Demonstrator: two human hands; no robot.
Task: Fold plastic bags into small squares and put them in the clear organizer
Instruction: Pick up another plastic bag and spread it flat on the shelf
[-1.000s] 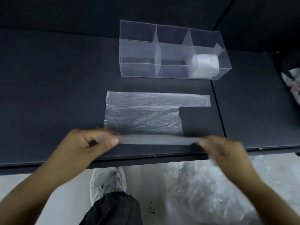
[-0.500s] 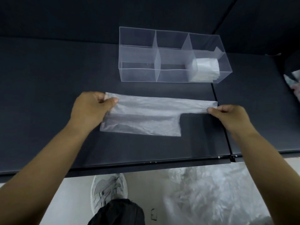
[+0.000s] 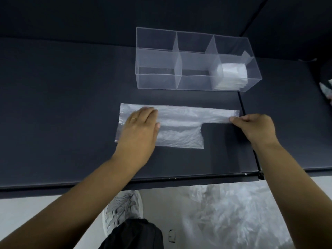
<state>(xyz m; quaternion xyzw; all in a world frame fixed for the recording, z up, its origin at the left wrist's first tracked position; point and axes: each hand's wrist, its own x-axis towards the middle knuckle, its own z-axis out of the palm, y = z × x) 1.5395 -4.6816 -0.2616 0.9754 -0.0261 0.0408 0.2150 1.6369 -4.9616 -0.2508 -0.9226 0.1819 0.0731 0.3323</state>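
Left hand (image 3: 139, 130) has let go and lies flat, grip wide, on the plastic bag (image 3: 179, 137) on the desk (image 3: 53, 105), while the right hand (image 3: 255, 129) still pinches its handle, so one fold looks done.

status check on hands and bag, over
Left hand flat, pressing the plastic bag. Right hand pinching its handle end. Clear organizer behind, folded squares in right compartment. Nothing between.
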